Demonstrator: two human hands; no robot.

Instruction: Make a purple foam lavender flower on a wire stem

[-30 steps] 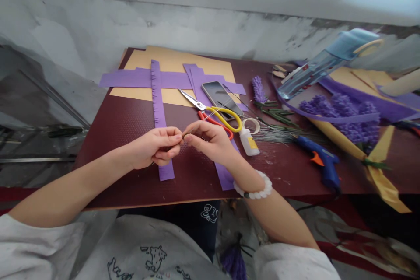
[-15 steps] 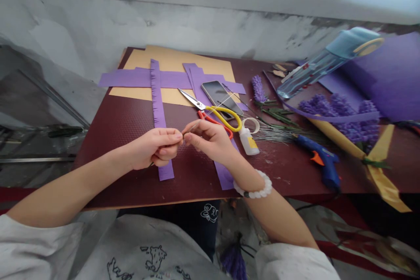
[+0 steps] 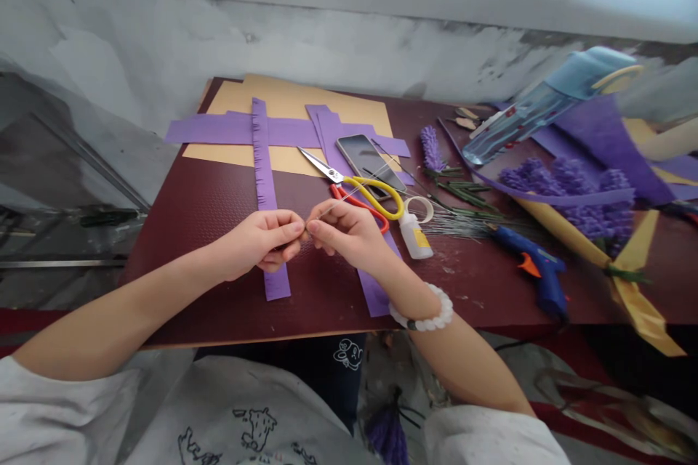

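My left hand (image 3: 262, 243) and my right hand (image 3: 346, 232) meet at their fingertips above the dark red board (image 3: 190, 305). Both pinch a thin floral wire (image 3: 341, 207), which runs up and right from my right fingers. Its part inside my fingers is hidden. Beneath my left hand lies a fringed purple paper strip (image 3: 263, 174). A second purple strip (image 3: 374, 293) passes under my right wrist. Just beyond my right hand are yellow-and-red-handled scissors (image 3: 371, 202). A white bead bracelet (image 3: 422, 314) circles my right wrist.
A phone (image 3: 368, 162) lies on tan card (image 3: 289, 105). To the right are a tape roll (image 3: 419, 209), glue bottle (image 3: 415, 238), wire bundle (image 3: 458, 224), blue glue gun (image 3: 539, 280), purple paper flowers (image 3: 567, 192) and a tilted plastic bottle (image 3: 523, 120).
My hands have shifted slightly closer together around the wire. A large purple sheet has appeared at the upper right and now covers less of that area.
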